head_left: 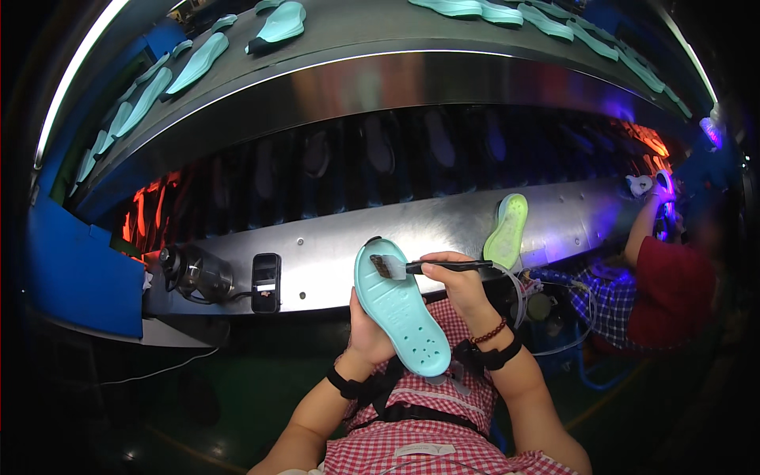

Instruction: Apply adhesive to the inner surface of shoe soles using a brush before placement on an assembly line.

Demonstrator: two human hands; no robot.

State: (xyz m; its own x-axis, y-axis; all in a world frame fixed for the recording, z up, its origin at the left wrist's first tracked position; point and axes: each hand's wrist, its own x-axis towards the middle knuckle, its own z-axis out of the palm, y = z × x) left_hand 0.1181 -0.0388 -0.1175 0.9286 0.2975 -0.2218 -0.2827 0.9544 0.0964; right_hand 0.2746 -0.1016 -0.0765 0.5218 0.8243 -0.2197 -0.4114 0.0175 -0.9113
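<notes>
A light turquoise shoe sole (400, 321) with small holes near its lower end is held up in front of me. My left hand (366, 328) grips it along its left side, partly hidden behind it. In my right hand (459, 277) is a black-handled brush (447, 267), its handle pinched between thumb and fingers. The bristles lie against the sole's upper part, inside the raised rim. To the right of the sole, a yellow-green shoe sole (507, 231) rests on the metal ledge, touched by neither hand.
A metal ledge (340, 237) runs across, carrying a glass-and-metal jar (194, 273) and a black phone-like device (266, 283) at left. Above, a dark conveyor (356, 32) bears several turquoise soles. Orange glow shows at both ends. At right another person in a red top (673, 293) works.
</notes>
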